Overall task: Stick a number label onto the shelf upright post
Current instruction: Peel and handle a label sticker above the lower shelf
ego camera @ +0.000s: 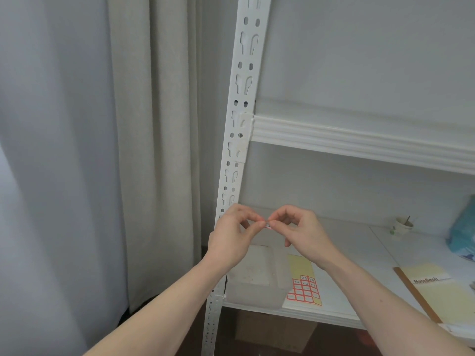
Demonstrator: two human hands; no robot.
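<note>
A small white number label (268, 225) with a red edge is pinched between the fingertips of my left hand (235, 236) and my right hand (299, 229). Both hands hover just right of the white perforated upright post (237, 134), in front of the lower shelf bay. My left hand partly covers the post. On the shelf below lies a yellow label sheet (304, 287) with red-bordered number stickers.
A translucent plastic box (257, 281) sits on the lower shelf (359, 253) beside the post. A yellow notebook (437, 291), a paper cup (403, 226) and a teal bag (462, 227) lie to the right. Curtains (102, 150) hang left of the post; an upper shelf beam (359, 142) crosses above.
</note>
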